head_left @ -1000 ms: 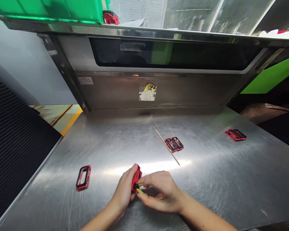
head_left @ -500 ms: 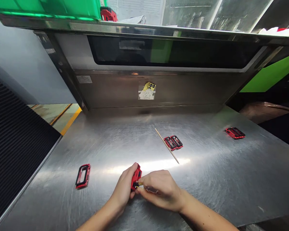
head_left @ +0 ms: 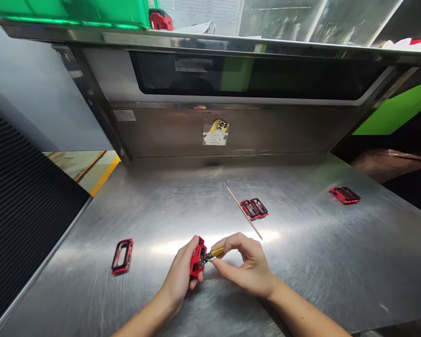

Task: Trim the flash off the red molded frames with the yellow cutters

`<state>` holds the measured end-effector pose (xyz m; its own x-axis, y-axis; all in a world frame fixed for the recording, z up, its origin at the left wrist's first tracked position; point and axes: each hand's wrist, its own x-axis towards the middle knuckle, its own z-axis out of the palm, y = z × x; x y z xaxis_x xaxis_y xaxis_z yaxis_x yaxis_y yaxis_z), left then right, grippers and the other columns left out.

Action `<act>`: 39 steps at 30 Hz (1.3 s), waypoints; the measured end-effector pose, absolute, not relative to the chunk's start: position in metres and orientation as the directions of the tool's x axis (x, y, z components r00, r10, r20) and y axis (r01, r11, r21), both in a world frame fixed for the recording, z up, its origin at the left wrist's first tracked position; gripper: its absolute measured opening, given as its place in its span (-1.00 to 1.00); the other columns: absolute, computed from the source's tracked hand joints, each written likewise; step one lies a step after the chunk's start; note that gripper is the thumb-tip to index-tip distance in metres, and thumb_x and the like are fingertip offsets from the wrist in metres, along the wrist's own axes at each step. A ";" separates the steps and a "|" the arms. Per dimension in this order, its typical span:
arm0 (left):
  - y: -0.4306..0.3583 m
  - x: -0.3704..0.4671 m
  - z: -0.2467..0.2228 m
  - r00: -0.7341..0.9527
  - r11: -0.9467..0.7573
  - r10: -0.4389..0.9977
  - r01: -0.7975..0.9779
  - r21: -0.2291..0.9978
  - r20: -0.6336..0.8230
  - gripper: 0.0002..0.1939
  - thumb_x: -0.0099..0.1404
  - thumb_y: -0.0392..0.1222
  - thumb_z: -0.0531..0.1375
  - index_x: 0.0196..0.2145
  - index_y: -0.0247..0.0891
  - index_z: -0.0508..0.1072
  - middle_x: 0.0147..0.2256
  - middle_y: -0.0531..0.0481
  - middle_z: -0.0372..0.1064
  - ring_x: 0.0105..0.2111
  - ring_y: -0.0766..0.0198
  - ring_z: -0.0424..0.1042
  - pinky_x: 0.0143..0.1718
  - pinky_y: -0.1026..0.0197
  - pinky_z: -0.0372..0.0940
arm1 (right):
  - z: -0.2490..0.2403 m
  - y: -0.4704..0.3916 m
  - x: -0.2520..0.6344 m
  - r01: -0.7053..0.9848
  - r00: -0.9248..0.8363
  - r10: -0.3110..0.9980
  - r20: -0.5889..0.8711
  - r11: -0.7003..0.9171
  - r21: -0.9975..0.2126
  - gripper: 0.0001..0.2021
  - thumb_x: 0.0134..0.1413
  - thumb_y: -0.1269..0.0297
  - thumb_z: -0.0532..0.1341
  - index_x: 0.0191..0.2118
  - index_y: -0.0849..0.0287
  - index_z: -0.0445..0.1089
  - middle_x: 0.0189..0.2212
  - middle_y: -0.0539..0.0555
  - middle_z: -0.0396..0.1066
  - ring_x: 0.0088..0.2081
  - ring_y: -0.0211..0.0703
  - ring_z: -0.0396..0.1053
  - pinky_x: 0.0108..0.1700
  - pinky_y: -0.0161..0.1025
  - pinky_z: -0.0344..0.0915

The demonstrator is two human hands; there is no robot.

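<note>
My left hand [head_left: 178, 276] is closed around a red plastic frame [head_left: 197, 258] with dark openings, tilted up above the metal table. Between the thumb and fingers of my right hand [head_left: 248, 266] is a small yellow-handled tool [head_left: 216, 252] with a dark metal tip. Its tip meets the right side of the red frame; the exact contact point is too small to make out. Beyond my hands lie two red frames with black rims [head_left: 254, 208], side by side, and a thin wooden stick [head_left: 243, 213] runs diagonally along their left side.
Another black-rimmed red frame [head_left: 122, 256] lies at the left of the metal table [head_left: 161, 196], and more red-and-black pieces [head_left: 345, 195] lie far right. A shelf edge [head_left: 196, 41] crosses above, bearing a green bin [head_left: 66, 14]. A dark ribbed panel [head_left: 28, 215] borders the left.
My right hand has drawn slightly up and to the right with its fingers more arched, so more of the yellow tool shows. My left hand keeps its grip on the red frame.
</note>
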<state>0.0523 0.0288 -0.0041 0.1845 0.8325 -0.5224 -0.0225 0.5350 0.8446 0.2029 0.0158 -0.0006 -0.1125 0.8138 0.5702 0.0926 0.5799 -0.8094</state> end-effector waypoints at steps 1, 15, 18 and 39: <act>0.029 0.052 -0.004 0.183 0.536 0.832 -0.025 0.844 -0.523 -0.39 -0.09 0.45 0.12 -0.57 -0.24 0.30 -0.83 0.17 0.14 -0.81 0.48 0.01 -0.76 0.39 -0.15 | -0.001 0.015 0.203 0.118 -0.127 0.807 0.576 0.589 -0.799 -0.84 0.03 0.45 0.28 -0.37 0.13 0.26 -0.42 0.05 0.51 -0.40 -0.18 0.49 -0.34 -0.32 0.40; 0.026 0.048 0.001 0.283 0.554 0.829 -0.302 0.776 -0.482 -0.44 -0.03 0.37 0.15 -0.64 -0.26 0.30 -0.82 0.16 0.11 -0.79 0.51 -0.03 -0.76 0.41 -0.18 | -0.012 0.026 0.205 0.215 0.060 0.959 0.277 0.259 -0.942 -0.89 0.11 0.30 0.20 -0.28 0.12 0.23 -0.35 0.05 0.42 -0.30 -0.12 0.45 -0.19 -0.18 0.41; 0.025 0.047 0.004 0.319 0.538 0.836 -0.316 0.781 -0.446 -0.44 0.00 0.37 0.15 -0.63 -0.26 0.31 -0.83 0.16 0.10 -0.80 0.50 -0.05 -0.76 0.40 -0.19 | -0.021 0.030 0.207 0.331 -0.081 0.983 0.165 0.183 -0.926 -0.87 0.10 0.34 0.11 -0.19 0.13 0.22 -0.29 0.08 0.41 -0.23 -0.07 0.44 -0.12 -0.10 0.37; 0.020 0.046 0.001 0.267 0.371 0.907 -0.134 0.919 -0.327 -0.50 0.05 0.31 0.20 -0.58 -0.22 0.39 -0.66 0.08 0.26 -0.60 0.28 0.19 -0.56 0.25 0.14 | -0.016 0.007 0.185 -0.026 -0.250 0.960 0.124 0.121 -0.992 -0.62 0.22 0.04 0.10 -0.03 0.20 0.44 -0.52 0.01 0.31 -0.49 -0.21 0.26 -0.41 -0.28 0.24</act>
<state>0.0455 0.0201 0.0008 0.2670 0.9065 -0.3269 -0.1341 0.3709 0.9189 0.1845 0.0074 -0.0163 -0.2496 0.9604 0.1238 -0.0262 0.1211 -0.9923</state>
